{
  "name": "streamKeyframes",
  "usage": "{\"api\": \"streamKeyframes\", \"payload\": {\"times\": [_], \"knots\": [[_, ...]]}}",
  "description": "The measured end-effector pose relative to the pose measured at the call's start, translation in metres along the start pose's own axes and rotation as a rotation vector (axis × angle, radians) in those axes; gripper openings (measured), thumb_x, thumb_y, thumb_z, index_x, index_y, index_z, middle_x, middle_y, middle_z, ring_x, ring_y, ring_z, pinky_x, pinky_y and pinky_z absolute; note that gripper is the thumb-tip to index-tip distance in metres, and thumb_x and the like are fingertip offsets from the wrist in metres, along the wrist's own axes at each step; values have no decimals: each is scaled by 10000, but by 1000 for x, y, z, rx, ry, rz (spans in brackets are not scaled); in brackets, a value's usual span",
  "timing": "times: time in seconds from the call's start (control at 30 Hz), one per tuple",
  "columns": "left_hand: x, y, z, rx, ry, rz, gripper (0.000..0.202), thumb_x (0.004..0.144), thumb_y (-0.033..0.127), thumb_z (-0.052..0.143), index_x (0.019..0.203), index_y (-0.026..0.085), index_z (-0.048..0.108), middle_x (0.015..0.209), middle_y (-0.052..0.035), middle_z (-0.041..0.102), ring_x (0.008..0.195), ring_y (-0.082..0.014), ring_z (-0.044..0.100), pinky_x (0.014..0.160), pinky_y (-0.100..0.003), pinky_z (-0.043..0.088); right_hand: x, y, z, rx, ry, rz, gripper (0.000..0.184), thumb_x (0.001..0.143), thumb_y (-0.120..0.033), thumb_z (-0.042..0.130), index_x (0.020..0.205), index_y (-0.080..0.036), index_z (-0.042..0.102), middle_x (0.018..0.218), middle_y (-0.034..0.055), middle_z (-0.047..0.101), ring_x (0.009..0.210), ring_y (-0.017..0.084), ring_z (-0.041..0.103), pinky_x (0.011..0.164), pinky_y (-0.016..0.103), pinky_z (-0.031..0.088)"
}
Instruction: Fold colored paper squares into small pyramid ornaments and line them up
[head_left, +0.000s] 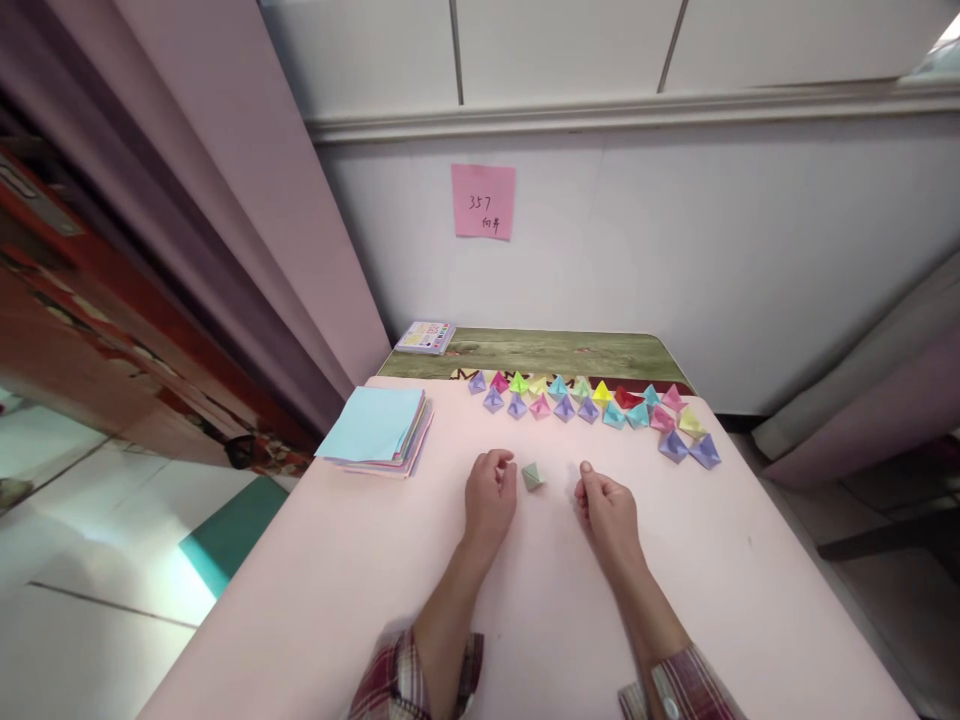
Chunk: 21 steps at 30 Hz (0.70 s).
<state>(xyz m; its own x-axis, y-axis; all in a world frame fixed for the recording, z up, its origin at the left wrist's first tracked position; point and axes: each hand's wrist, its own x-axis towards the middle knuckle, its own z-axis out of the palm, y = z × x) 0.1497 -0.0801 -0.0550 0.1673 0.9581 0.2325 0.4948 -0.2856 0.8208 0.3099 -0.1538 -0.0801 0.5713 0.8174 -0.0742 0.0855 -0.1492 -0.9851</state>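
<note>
A small grey-green folded paper piece [532, 477] sat on the pink counter [540, 620] between the hands, touching neither as far as could be seen. It looked folded into a compact, pointed form, probably near or at completion. The left hand [491, 492] rested just beside it, fingers loosely half-curled; the right hand [610, 508], a little farther off, made a loose fist with the thumb up. Nothing showed in either, but the palms were turned away, so whether they hid anything could not be told.

Beyond, rows of coloured folded pieces [564, 408] stood toward the far edge, seemingly finished. To the left, a stack of square paper [375, 425] with a light blue sheet on top appeared unfolded. The grey-green piece's underside was hidden, its creases too small to read, and the plaid sleeves [697, 690] were cut off by the lower edge.
</note>
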Motion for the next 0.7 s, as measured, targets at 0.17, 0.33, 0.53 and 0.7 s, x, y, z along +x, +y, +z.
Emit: {"api": "streamKeyframes", "payload": {"times": [0.17,0.33,0.53,0.7], "knots": [[0,-6,10,59,-165,238,489,760,18,471,1167,242,625,1264,-69,605,1188,-238,499,1007,-427,352,-2,-7,3,-128,1,-4,433,786,-615,590,714,-191,637,554,0,573,470,133,462,445,234,375],[-1,-2,12,84,-181,217,342,726,35,571,997,221,666,971,-45,695,973,-233,575,901,-405,395,0,-8,2,-162,-13,-22,403,783,-585,599,745,-189,667,576,5,588,487,140,477,456,236,382],[-2,5,6,20,-122,269,94,800,145,594,789,220,650,797,-35,671,846,-208,573,815,-348,403,0,-5,2,-45,8,25,411,777,-591,598,778,-184,655,534,-1,555,442,137,462,398,233,360],[-10,13,8,-15,-239,358,55,749,278,721,755,231,693,721,-33,675,779,-208,582,836,-368,368,1,-6,1,9,38,44,416,771,-591,610,823,-181,648,537,-9,548,451,139,478,402,230,372]]}}
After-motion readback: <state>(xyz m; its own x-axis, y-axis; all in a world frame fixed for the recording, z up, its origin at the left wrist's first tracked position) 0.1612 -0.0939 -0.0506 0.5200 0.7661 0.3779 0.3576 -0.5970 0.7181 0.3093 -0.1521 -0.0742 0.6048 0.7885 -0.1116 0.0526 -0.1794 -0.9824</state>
